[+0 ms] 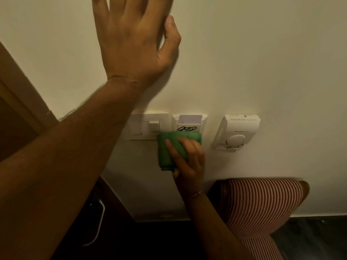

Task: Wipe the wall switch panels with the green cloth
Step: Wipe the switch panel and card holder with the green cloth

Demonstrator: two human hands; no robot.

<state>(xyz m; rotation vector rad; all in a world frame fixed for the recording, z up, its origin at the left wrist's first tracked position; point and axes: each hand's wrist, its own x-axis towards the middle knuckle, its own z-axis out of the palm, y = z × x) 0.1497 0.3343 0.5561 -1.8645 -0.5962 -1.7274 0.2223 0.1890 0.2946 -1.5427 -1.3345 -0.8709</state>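
Observation:
My right hand (189,162) grips a folded green cloth (170,149) and presses it against the wall at the lower edge of two white panels. The cloth covers the bottom right corner of the switch panel (144,126) and the lower part of the key-card holder panel (189,122), which has a card in its slot and a black scribble. My left hand (135,44) lies flat on the wall above the panels with fingers spread, holding nothing. My left forearm crosses in front of the switch panel's left side.
A white thermostat (237,131) with a round dial hangs on the wall right of the panels. Below it stands a chair with red-and-white striped upholstery (261,203). A brown door frame (20,102) runs along the left. A white cable (99,222) hangs at lower left over the dark floor.

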